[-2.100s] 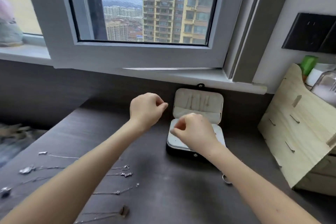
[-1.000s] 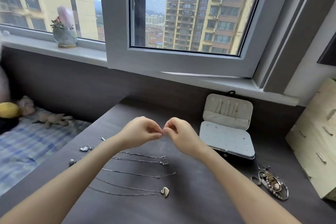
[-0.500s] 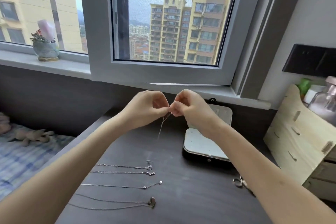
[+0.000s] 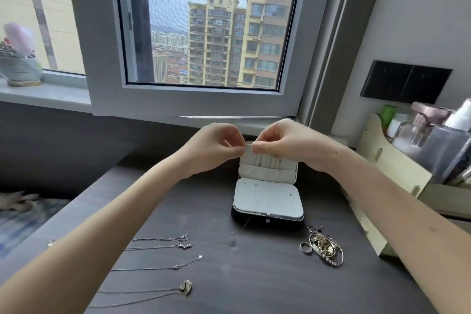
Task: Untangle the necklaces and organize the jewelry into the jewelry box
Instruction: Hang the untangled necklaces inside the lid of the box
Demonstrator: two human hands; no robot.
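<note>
The small jewelry box (image 4: pixel 267 202) stands open on the dark desk, its pale lid upright with thin chains hanging inside. My left hand (image 4: pixel 216 145) and my right hand (image 4: pixel 283 143) are raised at the top edge of the lid, fingertips nearly touching, pinching a thin necklace chain (image 4: pixel 248 145) between them. Only a short stretch of that chain shows. Several untangled necklaces (image 4: pixel 163 246) lie in rows on the desk at the front left, one with a shell-like pendant (image 4: pixel 186 287). A tangled pile of jewelry (image 4: pixel 325 248) sits to the right of the box.
A pale wooden drawer organizer (image 4: pixel 392 176) with bottles on top stands at the right. The windowsill and open window frame run behind the box. A potted plant (image 4: pixel 19 64) sits on the sill at far left. A bed lies beyond the desk's left edge.
My hands have moved right and back, from over the desk left of the box to the top of its lid. The chain no longer hangs visibly below my fingers.
</note>
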